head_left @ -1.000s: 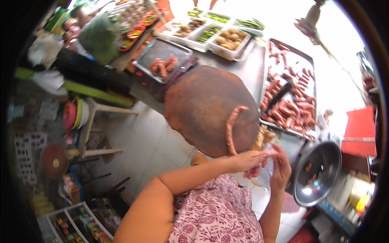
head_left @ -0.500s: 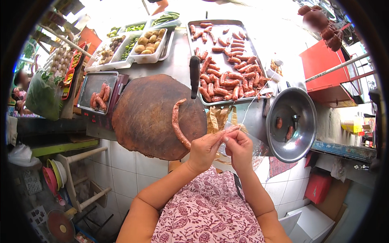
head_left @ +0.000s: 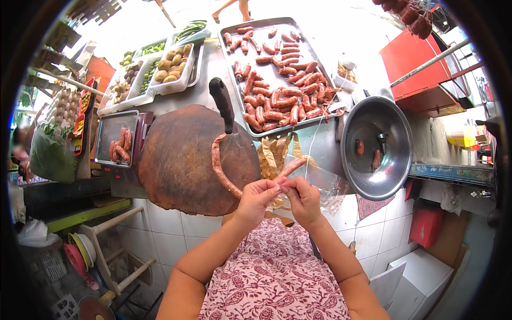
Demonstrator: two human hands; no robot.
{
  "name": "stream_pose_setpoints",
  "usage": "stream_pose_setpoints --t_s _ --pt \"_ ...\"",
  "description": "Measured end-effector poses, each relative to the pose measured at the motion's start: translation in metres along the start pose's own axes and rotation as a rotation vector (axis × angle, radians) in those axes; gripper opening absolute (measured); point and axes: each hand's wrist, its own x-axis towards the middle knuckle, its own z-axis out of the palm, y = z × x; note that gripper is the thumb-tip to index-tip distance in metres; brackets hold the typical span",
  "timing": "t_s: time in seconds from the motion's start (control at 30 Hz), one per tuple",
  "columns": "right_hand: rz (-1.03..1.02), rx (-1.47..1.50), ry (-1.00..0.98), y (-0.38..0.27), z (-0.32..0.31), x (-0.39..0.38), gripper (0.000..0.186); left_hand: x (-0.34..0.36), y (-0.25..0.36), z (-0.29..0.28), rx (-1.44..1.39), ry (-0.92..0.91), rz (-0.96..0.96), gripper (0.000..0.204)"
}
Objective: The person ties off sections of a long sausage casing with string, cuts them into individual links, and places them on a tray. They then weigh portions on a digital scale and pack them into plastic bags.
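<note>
A long raw sausage curves over the round wooden chopping block, its near end running to my left hand. The fingers of that hand are pinched together on the sausage. Close beside it, my right hand is also closed in a pinch at the same spot, its fingertips nearly touching the left ones. Beyond the fingers a short sausage end sticks out, tilted away to the right. White string trails from the tray toward my hands. The exact grip point is hidden by my fingers.
A metal tray holds many sausages. At right stands a steel bowl with two sausage pieces and a small funnel. A black-handled knife stands at the block's far edge. Left are a scale with sausages and vegetable tubs.
The sausage end now sticks out beyond my fingers, pointing away to the right. My hands stay pinched together. The whole view has shifted, moving the tray and bowl leftward in the picture.
</note>
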Motion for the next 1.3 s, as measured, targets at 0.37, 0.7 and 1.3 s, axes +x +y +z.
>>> stream_pose_setpoints --t_s 0.37,0.7,1.3 --pt "-0.13 -0.367 0.167 0.112 -0.016 0.029 0.02 -0.012 -0.013 -0.047 0.294 0.3 0.283 0.057" --pt "0.808 -0.971 0.367 0.174 -0.097 -0.102 0.046 -0.048 0.009 -0.144 0.367 0.854 0.333 0.016" --pt "0.85 -0.575 0.563 0.24 -0.047 -0.075 0.056 0.036 -0.098 -0.039 1.878 -0.546 0.256 0.043"
